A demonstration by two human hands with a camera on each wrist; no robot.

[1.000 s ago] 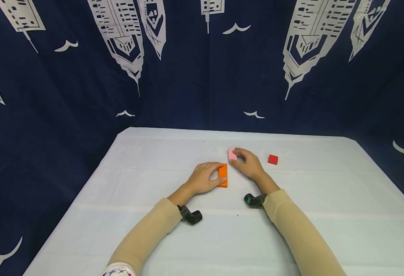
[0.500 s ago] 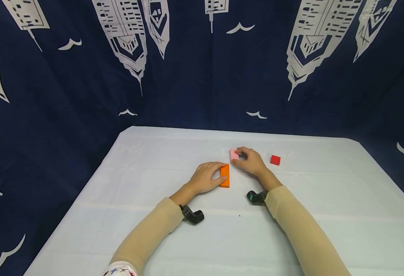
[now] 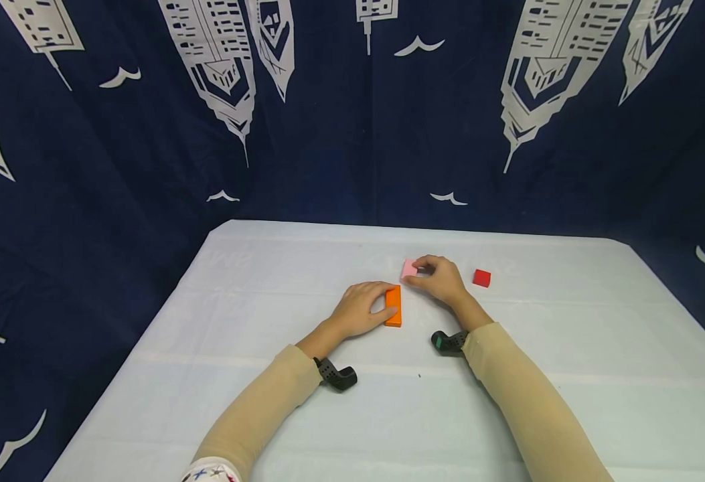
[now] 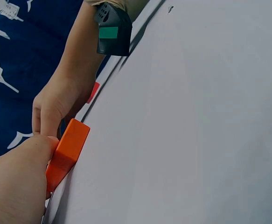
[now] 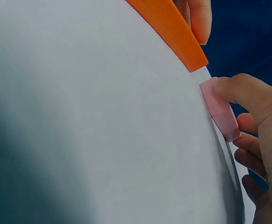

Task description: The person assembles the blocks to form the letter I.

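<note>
On the white table [image 3: 352, 422], below mid-frame, my left hand [image 3: 355, 312] and right hand [image 3: 442, 280] are both clamped: left on the long orange block [image 3: 394, 298], right on the pink block [image 3: 409, 270] just above. Light, even pressure should keep both steady; the red block [image 3: 481, 278] sits farther right.

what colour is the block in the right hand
Pink. The small pink rectangular block shows best in the right wrist view.

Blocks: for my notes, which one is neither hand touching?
The red block lies untouched; the left hand holds the orange block, the right hand the pink block.
</note>
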